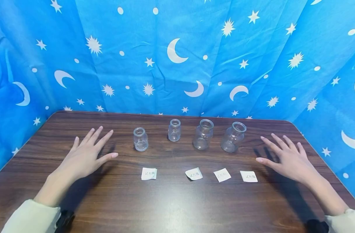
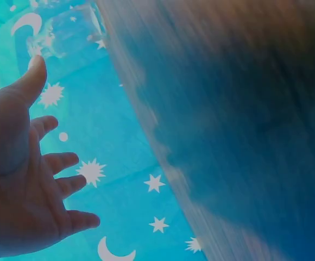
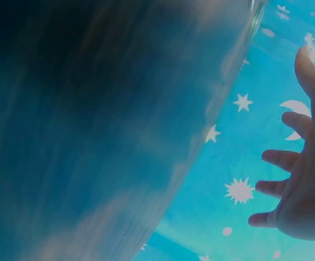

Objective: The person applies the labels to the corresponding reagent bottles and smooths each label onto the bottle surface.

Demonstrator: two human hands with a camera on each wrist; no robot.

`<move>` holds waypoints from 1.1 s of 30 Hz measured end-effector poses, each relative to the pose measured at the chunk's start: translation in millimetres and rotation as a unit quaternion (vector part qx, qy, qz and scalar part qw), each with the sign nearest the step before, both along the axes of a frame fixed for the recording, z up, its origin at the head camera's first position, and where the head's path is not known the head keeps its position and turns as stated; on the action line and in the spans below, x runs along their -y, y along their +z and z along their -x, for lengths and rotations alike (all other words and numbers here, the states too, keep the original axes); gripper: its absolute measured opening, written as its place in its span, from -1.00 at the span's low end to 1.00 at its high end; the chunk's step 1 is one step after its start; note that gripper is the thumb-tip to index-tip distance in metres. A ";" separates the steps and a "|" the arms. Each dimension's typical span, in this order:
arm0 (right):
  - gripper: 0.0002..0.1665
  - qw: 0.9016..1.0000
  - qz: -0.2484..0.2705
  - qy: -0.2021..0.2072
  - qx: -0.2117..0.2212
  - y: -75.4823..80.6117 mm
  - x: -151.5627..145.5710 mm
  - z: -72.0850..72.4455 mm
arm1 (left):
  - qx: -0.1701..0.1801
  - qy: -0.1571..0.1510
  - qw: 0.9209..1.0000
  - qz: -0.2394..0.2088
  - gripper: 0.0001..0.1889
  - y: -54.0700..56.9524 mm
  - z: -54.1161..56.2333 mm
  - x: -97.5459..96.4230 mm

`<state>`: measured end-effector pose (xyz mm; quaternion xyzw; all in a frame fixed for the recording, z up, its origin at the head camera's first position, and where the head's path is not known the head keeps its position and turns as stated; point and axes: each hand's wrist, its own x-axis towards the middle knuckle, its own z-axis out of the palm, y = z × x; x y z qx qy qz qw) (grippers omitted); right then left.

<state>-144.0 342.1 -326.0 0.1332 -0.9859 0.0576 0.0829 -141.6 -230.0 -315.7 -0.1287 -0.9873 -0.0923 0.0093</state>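
Both hands hover over a dark wooden table with fingers spread, holding nothing. In the head view the left hand point(image 1: 85, 155) is nearest a small clear glass jar point(image 1: 140, 140). A second small glass jar point(image 1: 174, 131) stands farther back, followed by two larger glass jars, one point(image 1: 203, 135) in the middle and one point(image 1: 233, 138) closest to the right hand point(image 1: 291, 159). All the jars are upright and uncapped. Each wrist view shows its own hand, the left palm point(image 2: 32, 179) and the right palm point(image 3: 304, 179), with straight fingers and nothing between them.
In front of the jars lie paper labels with handwriting: one point(image 1: 149, 173) at left, one point(image 1: 194, 174) with a lifted corner, a tilted one point(image 1: 222, 175), and one point(image 1: 249, 176) at right. A blue curtain point(image 1: 130, 32) with moons and stars hangs behind the table point(image 1: 122, 207).
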 end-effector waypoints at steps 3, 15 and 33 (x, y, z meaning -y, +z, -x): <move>-0.07 0.999 0.020 0.040 -0.029 2.6 8.5 -2.1 | 0.000 -0.012 1.000 -0.012 -0.14 2.9 -5.0 -3.8; -0.46 0.974 0.181 0.124 0.063 18.2 59.0 -15.1 | -0.009 -0.064 0.997 -0.048 -0.29 20.4 -24.6 -34.9; -0.54 0.906 0.283 0.232 0.212 10.6 146.0 0.7 | 0.096 -0.162 0.969 -0.162 -0.50 -2.3 -4.2 -55.9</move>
